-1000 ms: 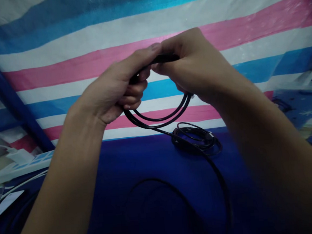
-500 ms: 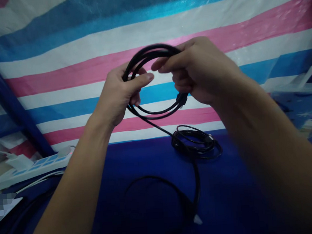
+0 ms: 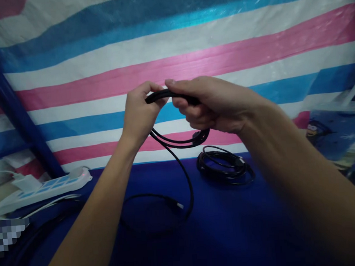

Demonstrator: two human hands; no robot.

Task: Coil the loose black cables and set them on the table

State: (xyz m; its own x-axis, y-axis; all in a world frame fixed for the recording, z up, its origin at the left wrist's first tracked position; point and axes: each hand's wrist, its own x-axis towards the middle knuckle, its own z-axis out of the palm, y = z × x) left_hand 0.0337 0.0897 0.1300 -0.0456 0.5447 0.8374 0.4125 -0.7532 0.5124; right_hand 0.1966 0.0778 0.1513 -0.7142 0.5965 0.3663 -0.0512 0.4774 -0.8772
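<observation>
1. The blue table (image 3: 240, 226) ran back to a striped tarp (image 3: 188, 38) that hung as a wall just behind it, so the surface ended there with no room beyond.
2. On the left side lay a white power strip (image 3: 43, 188), near the tarp and well apart from both hands; a dark blue post (image 3: 13, 117) slanted down beside it.
3. A second, finished cable coil (image 3: 224, 165) rested on the table near the tarp, below the right hand and not touching it.
4. Blue packaging (image 3: 337, 132) crowded the right edge; the middle of the table between the arms lay open.
5. The left hand (image 3: 140, 113) was held above the table, fingers curled shut around one side of the black cable (image 3: 178, 140), thumb over the top strands.
6. The right hand (image 3: 212, 105) gripped the other side of the same loops, fingers folded under and forefinger stretched along the top toward the left thumb.
7. The cable hung as a few loops between the two hands, clear of the table.
8. Its loose tail dropped from the left hand, curved across the table, and ended in a plug (image 3: 177, 205) lying flat near the middle.
</observation>
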